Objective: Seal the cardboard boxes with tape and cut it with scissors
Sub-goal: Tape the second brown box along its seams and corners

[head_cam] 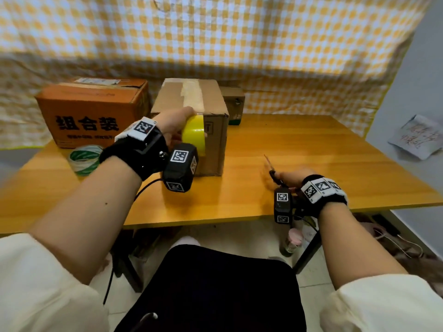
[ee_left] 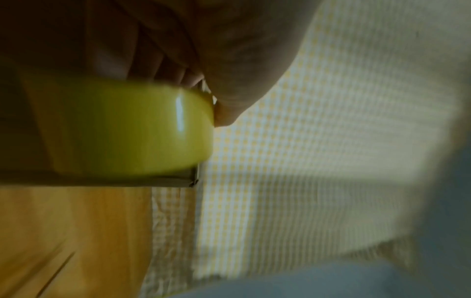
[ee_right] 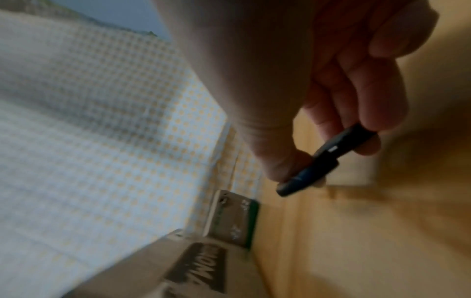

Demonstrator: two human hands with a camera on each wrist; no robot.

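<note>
Fingers of the left hand [head_cam: 176, 124] grip a yellow tape roll [head_cam: 194, 133] against the box's [head_cam: 211, 140] near face, while the right hand [head_cam: 291, 177] clasps scissors [head_cam: 275, 174] right of the box. Box stands on a wooden table [head_cam: 311, 152]; checked cloth [head_cam: 215, 39] hangs behind it.

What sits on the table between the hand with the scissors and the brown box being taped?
Nothing: in the head view, only bare table separates the right hand, which holds the scissors, from the brown box.
</note>
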